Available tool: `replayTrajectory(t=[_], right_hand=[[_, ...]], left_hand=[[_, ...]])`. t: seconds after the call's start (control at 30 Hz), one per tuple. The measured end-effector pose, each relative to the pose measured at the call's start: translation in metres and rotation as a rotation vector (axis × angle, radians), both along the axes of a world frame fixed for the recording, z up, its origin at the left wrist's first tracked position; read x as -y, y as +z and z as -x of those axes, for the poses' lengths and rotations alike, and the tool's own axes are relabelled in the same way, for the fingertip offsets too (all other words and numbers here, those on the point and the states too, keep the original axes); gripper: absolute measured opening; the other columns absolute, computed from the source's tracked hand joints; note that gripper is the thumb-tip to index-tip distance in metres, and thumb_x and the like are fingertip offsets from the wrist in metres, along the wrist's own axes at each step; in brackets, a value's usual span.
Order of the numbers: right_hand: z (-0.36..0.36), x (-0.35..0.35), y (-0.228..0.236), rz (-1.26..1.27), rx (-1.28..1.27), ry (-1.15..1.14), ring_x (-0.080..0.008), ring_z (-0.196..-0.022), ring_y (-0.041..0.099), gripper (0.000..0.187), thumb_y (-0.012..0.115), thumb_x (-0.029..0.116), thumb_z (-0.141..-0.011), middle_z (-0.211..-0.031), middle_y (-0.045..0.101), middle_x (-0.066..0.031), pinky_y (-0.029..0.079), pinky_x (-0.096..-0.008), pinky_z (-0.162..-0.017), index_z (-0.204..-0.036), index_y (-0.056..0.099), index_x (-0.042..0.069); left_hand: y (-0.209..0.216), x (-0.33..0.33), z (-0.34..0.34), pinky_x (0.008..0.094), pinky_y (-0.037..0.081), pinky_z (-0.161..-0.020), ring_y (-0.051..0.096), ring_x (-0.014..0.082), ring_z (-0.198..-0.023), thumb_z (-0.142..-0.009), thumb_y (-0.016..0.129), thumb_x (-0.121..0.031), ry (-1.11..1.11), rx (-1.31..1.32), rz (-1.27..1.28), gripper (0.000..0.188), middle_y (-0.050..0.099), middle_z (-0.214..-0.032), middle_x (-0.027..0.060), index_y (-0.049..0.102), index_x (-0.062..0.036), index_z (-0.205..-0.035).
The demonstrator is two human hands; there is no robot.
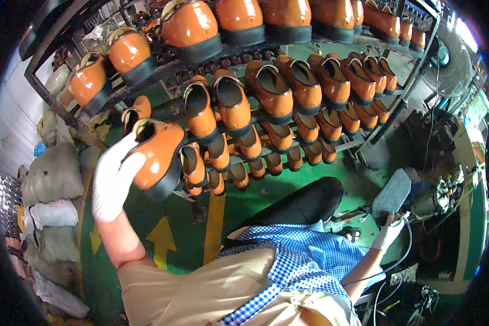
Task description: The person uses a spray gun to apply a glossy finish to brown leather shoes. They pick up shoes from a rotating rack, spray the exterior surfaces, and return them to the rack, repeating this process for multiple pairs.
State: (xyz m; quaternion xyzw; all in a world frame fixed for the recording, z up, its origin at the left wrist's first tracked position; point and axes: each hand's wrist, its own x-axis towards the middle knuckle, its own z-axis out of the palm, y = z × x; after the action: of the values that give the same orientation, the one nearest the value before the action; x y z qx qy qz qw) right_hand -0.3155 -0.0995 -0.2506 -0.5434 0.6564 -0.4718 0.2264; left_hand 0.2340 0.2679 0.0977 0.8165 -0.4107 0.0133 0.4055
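At the left end of a shoe rack, my left hand (114,176) in a white glove grips a glossy orange-brown shoe (156,155) with a thick black sole. Its fingers reach over the heel opening and along the upper's side. Low at the right, my right hand (387,234), also partly covered in white, is closed around a small tool at the end of a thin pale hose (410,239). The tool's shape is mostly hidden by the fingers. Just beyond that hand stands a grey, textured flat pad (392,191).
A dark metal rack (54,100) carries several tiers of similar shoes (233,103). Pale sacks (54,174) are piled at the left. A large fan (448,60) and machinery (443,198) stand at the right. The green floor (185,244) bears yellow arrows.
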Motion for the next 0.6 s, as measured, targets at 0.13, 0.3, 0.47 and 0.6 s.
replayTrajectory(t=[0.13,0.3,0.47,0.6], right_hand=[[0.034,-0.012,-0.010,-0.031,-0.154,-0.062,-0.0299,-0.113,0.057,0.070,0.062,0.026,-0.105,-0.128,0.059,-0.0184,0.045,-0.0401,-0.103,-0.162,0.031,-0.002],[0.001,-0.014,0.002,-0.028,-0.113,-0.071,-0.0275,-0.107,0.061,0.059,0.062,0.026,-0.104,-0.117,0.064,-0.0163,0.048,-0.0414,-0.097,-0.152,0.044,-0.003],[-0.029,-0.017,0.005,-0.015,0.448,-0.059,-0.0179,-0.091,0.061,0.056,0.067,0.011,-0.099,-0.108,0.064,-0.0076,0.054,-0.0326,-0.079,-0.149,0.044,0.002],[-0.046,-0.036,0.031,-0.103,0.739,-0.041,-0.0154,-0.085,0.061,0.046,0.069,0.005,-0.096,-0.102,0.062,-0.0059,0.054,-0.0300,-0.072,-0.138,0.050,0.002]], left_hand=[[0.007,-0.018,0.049,0.0413,0.049,-0.108,0.067,0.0311,-0.117,-0.092,0.054,-0.020,-0.114,0.224,0.223,0.047,0.070,-0.126,0.0236,0.066,0.0150,-0.121],[0.010,0.006,0.054,0.0507,0.051,-0.102,0.069,0.0401,-0.108,-0.086,0.062,-0.029,-0.686,0.181,0.135,0.047,0.071,-0.112,0.0283,0.069,0.0121,-0.108],[-0.033,0.142,0.144,0.0585,0.051,-0.099,0.070,0.0486,-0.099,-0.079,0.074,-0.033,-0.715,0.125,0.413,0.042,0.071,-0.093,0.0252,0.070,0.0069,-0.091],[-0.080,0.274,0.213,0.0575,0.043,-0.114,0.067,0.0386,-0.091,-0.080,0.081,-0.010,-1.218,0.237,0.119,0.022,0.067,-0.087,0.0137,0.073,0.0009,-0.098]])
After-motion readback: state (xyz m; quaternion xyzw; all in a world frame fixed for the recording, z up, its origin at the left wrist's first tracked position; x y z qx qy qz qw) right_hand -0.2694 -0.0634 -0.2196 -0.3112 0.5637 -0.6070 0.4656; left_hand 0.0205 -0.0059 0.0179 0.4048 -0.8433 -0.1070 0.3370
